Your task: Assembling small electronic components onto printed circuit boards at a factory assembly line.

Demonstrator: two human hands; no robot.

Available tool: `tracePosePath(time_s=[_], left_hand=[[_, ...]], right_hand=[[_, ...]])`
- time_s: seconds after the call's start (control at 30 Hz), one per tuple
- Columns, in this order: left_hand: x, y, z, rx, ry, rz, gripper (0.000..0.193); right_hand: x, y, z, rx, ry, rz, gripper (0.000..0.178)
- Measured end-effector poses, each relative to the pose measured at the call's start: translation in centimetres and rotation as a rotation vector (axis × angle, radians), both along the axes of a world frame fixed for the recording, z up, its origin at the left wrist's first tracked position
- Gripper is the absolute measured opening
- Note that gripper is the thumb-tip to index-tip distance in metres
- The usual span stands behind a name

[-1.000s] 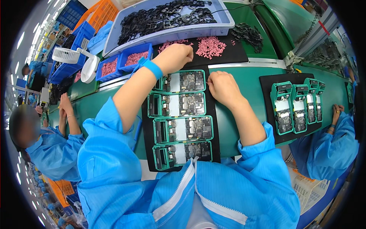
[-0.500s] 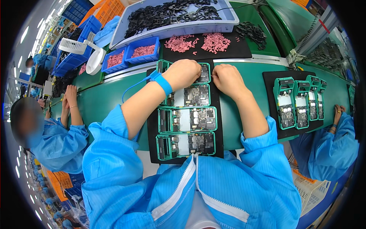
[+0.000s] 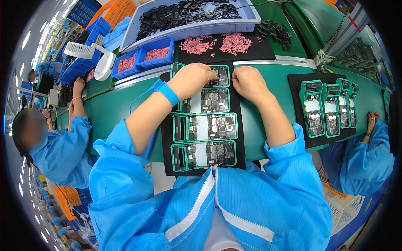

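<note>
Several green-framed devices with bared circuit boards lie in a column on a black mat in front of me. Over the farthest device my left hand is closed, its fingertips pressed together at the board; anything in them is too small to make out. A blue wrist strap with a cord circles my left wrist. Just right of that device, at the mat's edge, my right hand has its fingers curled together, and whatever they may hold is hidden. The nearer devices lie untouched.
Pink small pieces lie heaped on a dark mat beyond my hands, and more fill blue bins. Behind is a large tub of black parts. More devices lie on a mat at right. Co-workers' hands show at left and right.
My left hand has drawn back slightly leftward, uncovering more of the farthest device's board. My right hand has stayed nearly in place. The left co-worker's hands have moved apart, one reaching farther forward.
</note>
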State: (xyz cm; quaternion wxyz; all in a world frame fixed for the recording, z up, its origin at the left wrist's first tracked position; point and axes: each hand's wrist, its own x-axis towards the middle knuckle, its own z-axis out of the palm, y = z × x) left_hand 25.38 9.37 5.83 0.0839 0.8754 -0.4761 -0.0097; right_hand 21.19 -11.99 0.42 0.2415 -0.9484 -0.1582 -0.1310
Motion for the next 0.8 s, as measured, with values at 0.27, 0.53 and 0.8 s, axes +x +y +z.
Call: tracePosePath(time_s=[0.27, 0.53, 0.8], left_hand=[[-0.1, 0.4, -0.6, 0.056, -0.023, -0.02, 0.033], [-0.1, 1.1, -0.9, 0.013, -0.03, -0.08, 0.024], [1.6, 0.6, -0.9, 0.001, 0.179, -0.095, 0.021]], right_hand=[[0.2, -0.2, 0.6, 0.026, 0.049, 0.006, 0.01], [6.6, 1.7, 1.5, 0.162, 0.044, -0.016, 0.015], [13.2, 2.2, 0.6, 0.225, -0.118, -0.044, 0.018]])
